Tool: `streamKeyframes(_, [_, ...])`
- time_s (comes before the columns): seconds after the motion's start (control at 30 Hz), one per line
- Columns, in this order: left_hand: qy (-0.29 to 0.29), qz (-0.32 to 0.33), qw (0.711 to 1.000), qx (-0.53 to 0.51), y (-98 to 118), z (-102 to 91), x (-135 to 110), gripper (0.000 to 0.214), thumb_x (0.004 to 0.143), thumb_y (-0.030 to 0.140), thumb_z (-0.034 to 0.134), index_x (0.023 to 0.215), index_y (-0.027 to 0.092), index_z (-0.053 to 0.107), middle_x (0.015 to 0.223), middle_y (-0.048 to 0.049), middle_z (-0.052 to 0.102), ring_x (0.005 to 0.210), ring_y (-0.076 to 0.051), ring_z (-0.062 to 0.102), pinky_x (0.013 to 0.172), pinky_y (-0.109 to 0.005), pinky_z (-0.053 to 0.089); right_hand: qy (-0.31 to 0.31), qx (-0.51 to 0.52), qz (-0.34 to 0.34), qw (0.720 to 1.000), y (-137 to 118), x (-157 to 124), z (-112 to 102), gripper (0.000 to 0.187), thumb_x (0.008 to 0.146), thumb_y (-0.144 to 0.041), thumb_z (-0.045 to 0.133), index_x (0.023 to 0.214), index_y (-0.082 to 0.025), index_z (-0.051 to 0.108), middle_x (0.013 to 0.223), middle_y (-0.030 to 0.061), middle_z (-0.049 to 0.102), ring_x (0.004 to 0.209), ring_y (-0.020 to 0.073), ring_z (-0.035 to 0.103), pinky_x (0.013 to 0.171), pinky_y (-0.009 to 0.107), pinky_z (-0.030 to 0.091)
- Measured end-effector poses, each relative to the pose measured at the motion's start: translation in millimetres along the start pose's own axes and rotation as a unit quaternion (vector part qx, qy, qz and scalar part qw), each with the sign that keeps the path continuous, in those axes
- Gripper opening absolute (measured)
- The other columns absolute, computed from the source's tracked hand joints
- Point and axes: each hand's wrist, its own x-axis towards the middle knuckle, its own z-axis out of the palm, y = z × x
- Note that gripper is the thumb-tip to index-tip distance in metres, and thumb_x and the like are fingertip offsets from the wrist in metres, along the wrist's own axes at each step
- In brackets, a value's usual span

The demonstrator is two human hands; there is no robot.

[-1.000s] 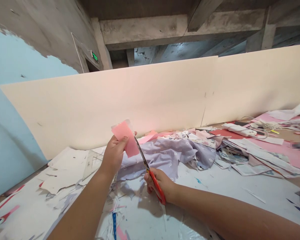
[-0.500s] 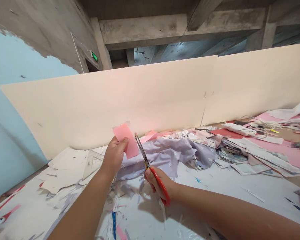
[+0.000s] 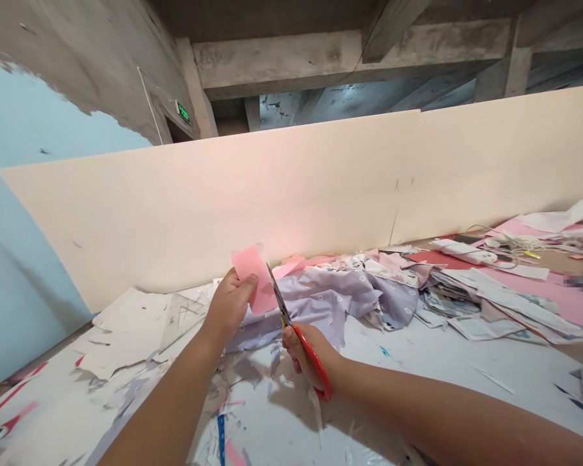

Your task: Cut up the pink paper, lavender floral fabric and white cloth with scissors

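In the head view, a small rectangular sheet of pink paper (image 3: 251, 275) is pinched in the fingers (image 3: 245, 283) of the left hand (image 3: 228, 307) and held up above a white, paper-strewn table (image 3: 418, 366); a pair of steel scissors with red plastic handles (image 3: 285, 315) is gripped in the closed right hand (image 3: 311, 356), the narrowly parted blades being set at the sheet's right edge; a crumpled lilac printed fabric (image 3: 340, 298) lies just behind; the left fingers could be nicked if the blades slip, being close to them; a crooked cut could be caused by a loosened pinch; the fabric could be snagged if the blade tips are lowered
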Motion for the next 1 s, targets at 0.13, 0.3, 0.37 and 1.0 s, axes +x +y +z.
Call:
streamKeyframes(0.13, [-0.015, -0.010, 1.000, 0.002, -0.2, 0.3, -0.8, 0.046, 0.073, 0.044, 0.052, 0.108, 0.014, 0.054, 0.087, -0.0084, 0.064, 0.069, -0.017, 0.057, 0.063, -0.028, 0.042, 0.014, 0.029, 0.024, 0.999, 4.8, 0.5, 1.5, 0.051, 0.075, -0.067, 0.033, 0.068, -0.017, 0.042, 0.055, -0.0031, 0.037, 0.046, 0.0069, 0.032, 0.044, 0.021, 0.029])
streamKeyframes(0.3, [-0.028, -0.009, 1.000, 0.007, 2.6, 0.2, -2.2, 0.046, 0.074, 0.043, 0.051, 0.109, 0.014, 0.053, 0.087, -0.0080, 0.064, 0.072, -0.019, 0.058, 0.065, -0.029, 0.043, 0.016, 0.035, 0.042, 0.998, 5.0, 0.1, 2.5, 0.051, 0.074, -0.067, 0.034, 0.068, -0.017, 0.043, 0.054, -0.0029, 0.037, 0.045, 0.0073, 0.033, 0.042, 0.021, 0.029])
streamKeyframes(0.37, [-0.030, -0.015, 0.999, 0.013, 3.7, 0.3, -2.5, 0.047, 0.074, 0.042, 0.051, 0.111, 0.014, 0.052, 0.087, -0.0083, 0.064, 0.073, -0.019, 0.058, 0.065, -0.030, 0.043, 0.017, 0.034, 0.040, 0.998, 4.3, 0.0, 2.4, 0.051, 0.074, -0.067, 0.034, 0.068, -0.017, 0.043, 0.053, -0.0028, 0.037, 0.045, 0.0075, 0.033, 0.042, 0.021, 0.029])
streamKeyframes(1.0, [-0.036, -0.003, 0.999, 0.027, 6.7, 5.7, -6.9, 0.041, 0.075, 0.042, 0.050, 0.108, 0.017, 0.052, 0.096, -0.0068, 0.064, 0.081, -0.020, 0.059, 0.073, -0.031, 0.042, 0.022, 0.010, 0.030, 0.999, -1.3, -2.0, 2.9, 0.055, 0.075, -0.070, 0.026, 0.066, -0.018, 0.040, 0.051, -0.0041, 0.034, 0.042, 0.0068, 0.032, 0.039, 0.019, 0.026])
